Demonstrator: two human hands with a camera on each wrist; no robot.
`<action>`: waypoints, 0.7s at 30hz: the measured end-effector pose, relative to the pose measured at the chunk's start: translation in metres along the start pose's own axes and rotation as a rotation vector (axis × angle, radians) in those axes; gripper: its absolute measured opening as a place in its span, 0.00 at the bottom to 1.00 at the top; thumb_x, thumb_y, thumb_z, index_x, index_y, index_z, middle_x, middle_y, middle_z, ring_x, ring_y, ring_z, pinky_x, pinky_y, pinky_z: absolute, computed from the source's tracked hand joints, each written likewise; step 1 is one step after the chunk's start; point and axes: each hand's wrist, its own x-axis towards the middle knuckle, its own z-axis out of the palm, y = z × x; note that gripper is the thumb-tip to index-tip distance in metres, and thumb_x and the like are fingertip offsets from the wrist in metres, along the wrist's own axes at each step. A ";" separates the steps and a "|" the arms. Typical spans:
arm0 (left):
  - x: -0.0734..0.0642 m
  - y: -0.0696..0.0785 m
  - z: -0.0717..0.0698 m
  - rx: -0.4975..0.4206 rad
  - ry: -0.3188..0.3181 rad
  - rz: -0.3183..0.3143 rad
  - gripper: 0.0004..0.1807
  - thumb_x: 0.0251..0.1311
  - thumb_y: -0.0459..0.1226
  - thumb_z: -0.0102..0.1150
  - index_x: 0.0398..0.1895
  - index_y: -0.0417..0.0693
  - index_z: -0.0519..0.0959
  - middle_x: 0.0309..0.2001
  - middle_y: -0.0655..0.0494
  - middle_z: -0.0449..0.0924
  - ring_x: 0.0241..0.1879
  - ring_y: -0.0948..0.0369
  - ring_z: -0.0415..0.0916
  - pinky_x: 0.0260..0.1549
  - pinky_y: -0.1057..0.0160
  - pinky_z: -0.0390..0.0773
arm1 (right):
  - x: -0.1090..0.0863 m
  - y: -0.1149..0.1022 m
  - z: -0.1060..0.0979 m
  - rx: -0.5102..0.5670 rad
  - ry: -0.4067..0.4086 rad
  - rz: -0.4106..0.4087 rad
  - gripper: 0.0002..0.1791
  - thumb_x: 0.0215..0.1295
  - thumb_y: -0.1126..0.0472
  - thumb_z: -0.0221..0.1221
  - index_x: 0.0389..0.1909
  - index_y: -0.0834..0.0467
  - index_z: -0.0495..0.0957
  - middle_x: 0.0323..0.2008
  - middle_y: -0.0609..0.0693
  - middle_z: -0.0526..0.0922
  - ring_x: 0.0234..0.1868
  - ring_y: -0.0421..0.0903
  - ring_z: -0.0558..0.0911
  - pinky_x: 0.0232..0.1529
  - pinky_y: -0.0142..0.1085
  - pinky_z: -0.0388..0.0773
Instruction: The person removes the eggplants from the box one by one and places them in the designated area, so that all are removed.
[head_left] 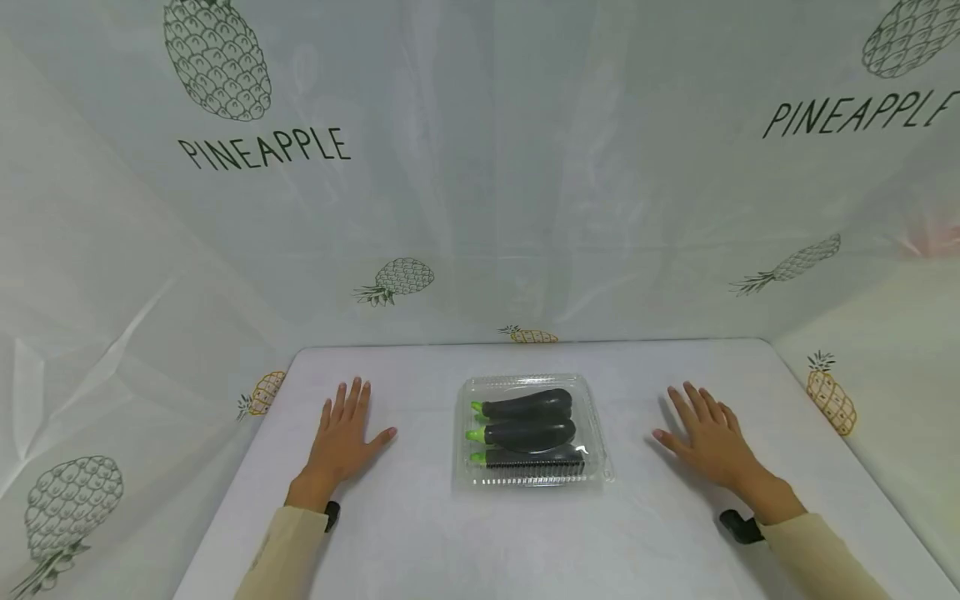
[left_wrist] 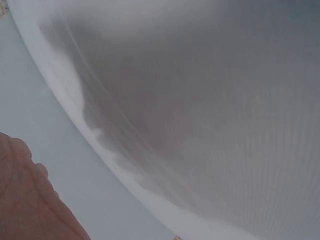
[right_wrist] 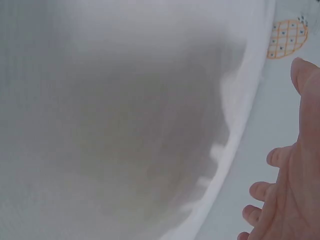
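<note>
In the head view a clear plastic clamshell box (head_left: 600,442) sits on the white table between the two hands. Three dark eggplants with green stems lie in it: the back eggplant (head_left: 532,406), the middle eggplant (head_left: 528,434) and the front eggplant (head_left: 498,457). My left hand (head_left: 341,442) is palm down to the left of the box, fingers straight, thumb pointing towards it. On the right, my right hand (head_left: 708,442) has its fingers spread and holds nothing. Both hands are apart from the box. The left wrist view catches only part of the left palm (left_wrist: 30,195).
A white cloth printed with pineapples (head_left: 405,275) hangs behind and beside the white table (head_left: 517,542). Rounded corners mark the table's back edge. Dark bands, the left band (head_left: 332,515) and the right band (head_left: 741,527), sit at the wrists below cream sleeves.
</note>
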 end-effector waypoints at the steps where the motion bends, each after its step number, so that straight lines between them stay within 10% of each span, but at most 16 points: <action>1: -0.001 0.001 0.001 0.000 0.008 0.008 0.56 0.71 0.61 0.58 0.84 0.33 0.46 0.84 0.34 0.39 0.83 0.35 0.35 0.81 0.33 0.36 | -0.001 -0.002 -0.001 -0.001 0.005 -0.006 0.48 0.72 0.39 0.63 0.77 0.70 0.60 0.76 0.77 0.57 0.74 0.79 0.56 0.68 0.76 0.55; 21: -0.019 0.039 0.006 -0.069 0.036 0.101 0.57 0.68 0.62 0.61 0.84 0.35 0.48 0.85 0.36 0.43 0.83 0.35 0.38 0.80 0.31 0.44 | -0.010 -0.050 -0.003 0.006 0.086 -0.125 0.49 0.73 0.37 0.61 0.82 0.62 0.57 0.77 0.71 0.60 0.74 0.74 0.61 0.68 0.73 0.59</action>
